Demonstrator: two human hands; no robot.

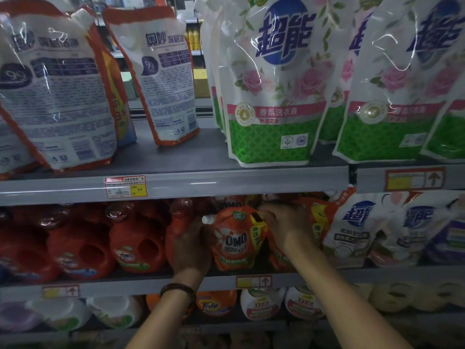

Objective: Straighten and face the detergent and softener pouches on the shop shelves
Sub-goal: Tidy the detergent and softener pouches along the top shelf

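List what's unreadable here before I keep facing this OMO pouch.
Head view only.
Left hand fingers: hidden behind OMO pouch.
Right hand grip: dim, blurred against the neighbouring orange pouch.
Lower price tag: blurred, unreadable.
Far-right pouch: cut off by frame edge.

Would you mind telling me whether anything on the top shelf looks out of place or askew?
Yes. The far-left orange-edged pouch and its neighbour both show their backs, with the fine print outward, and both stand tilted. The rose pouches to their right face front.
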